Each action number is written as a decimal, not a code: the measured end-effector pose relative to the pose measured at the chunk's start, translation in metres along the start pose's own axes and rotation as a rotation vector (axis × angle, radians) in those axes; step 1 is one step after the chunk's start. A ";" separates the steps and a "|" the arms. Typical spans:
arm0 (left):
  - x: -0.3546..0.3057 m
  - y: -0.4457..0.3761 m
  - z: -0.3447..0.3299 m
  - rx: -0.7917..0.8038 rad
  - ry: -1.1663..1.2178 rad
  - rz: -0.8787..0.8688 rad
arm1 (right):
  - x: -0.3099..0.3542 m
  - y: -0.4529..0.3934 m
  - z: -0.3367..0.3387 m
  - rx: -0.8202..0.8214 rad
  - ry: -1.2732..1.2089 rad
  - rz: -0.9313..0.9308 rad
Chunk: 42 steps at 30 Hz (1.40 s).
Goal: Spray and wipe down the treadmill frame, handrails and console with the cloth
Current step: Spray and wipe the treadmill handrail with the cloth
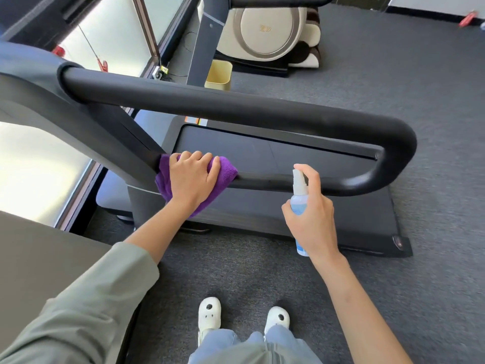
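left hand [193, 177]: centre-left of frame, fingers curled over the purple cloth [225, 170], pressing it onto the lower handrail bar [275, 183] right where the bar meets the upright post [126, 132]
right hand [311, 214]: centre-right, wrapped round the spray bottle [299, 199], index finger on top of the nozzle, which points up-left toward the bar
hands: well apart, each clamped on its own tool
handrail loop [399, 143]: black padded, runs from upper left across to a bend at right, then back along the lower bar
treadmill deck [262, 151]: behind and below the lower bar, mid frame
console: grey mass at far left edge, mostly cut off, cannot tell its condition
step in hand (judgement): wiping lower bar, spray ready for the next stretch
do it well: mist the bare bar between the hands, not the cloth hand; wrap cloth round the bar so the underside gets wiped; slide toward the right-hand bend in one pass
risk: overspray onto the deck; post joint is easy to skip
other: yellow bin [219, 74] top centre, white shoes [210, 315] bottom centre on grey carpet
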<state>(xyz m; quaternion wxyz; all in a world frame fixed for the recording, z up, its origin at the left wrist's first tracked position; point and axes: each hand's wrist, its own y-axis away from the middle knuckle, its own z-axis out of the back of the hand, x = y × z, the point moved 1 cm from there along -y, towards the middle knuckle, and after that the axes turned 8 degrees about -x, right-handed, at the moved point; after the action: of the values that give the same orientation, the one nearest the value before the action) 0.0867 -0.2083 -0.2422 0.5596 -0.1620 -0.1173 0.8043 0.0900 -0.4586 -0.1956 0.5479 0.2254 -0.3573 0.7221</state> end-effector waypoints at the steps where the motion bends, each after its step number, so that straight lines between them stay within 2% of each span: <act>1: -0.009 0.000 0.000 0.003 0.005 0.026 | -0.004 0.002 0.005 -0.010 0.000 -0.010; 3: -0.027 -0.006 -0.001 0.042 0.015 0.044 | -0.012 0.006 0.013 -0.020 0.011 -0.021; 10: -0.120 -0.010 0.003 0.147 0.090 -0.055 | -0.014 0.005 0.020 -0.033 0.009 0.001; 13: -0.099 -0.006 0.006 0.117 0.156 -0.065 | -0.009 0.002 0.016 -0.041 -0.007 0.017; 20: 0.009 0.002 0.004 -0.019 0.146 -0.008 | -0.001 0.001 0.010 -0.058 -0.026 0.043; 26: -0.036 0.005 -0.001 -0.034 0.075 0.079 | -0.025 0.009 0.031 -0.085 -0.014 -0.023; 35: -0.165 0.004 0.004 0.052 0.143 0.000 | -0.049 0.008 0.062 -0.138 0.008 -0.050; 38: -0.159 0.003 0.004 0.066 0.149 -0.060 | -0.047 0.006 0.063 -0.123 0.010 -0.046; 40: -0.132 0.006 0.005 0.047 0.159 -0.123 | -0.044 0.005 0.060 -0.118 0.012 -0.035; 42: -0.093 0.008 0.006 0.013 0.135 -0.110 | -0.040 0.003 0.055 -0.117 0.013 -0.030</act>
<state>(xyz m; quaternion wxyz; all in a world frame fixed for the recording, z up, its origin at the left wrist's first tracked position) 0.1075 -0.2984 -0.2277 0.6107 -0.2054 -0.0829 0.7603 0.0953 -0.5262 -0.1899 0.5732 0.1934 -0.3919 0.6931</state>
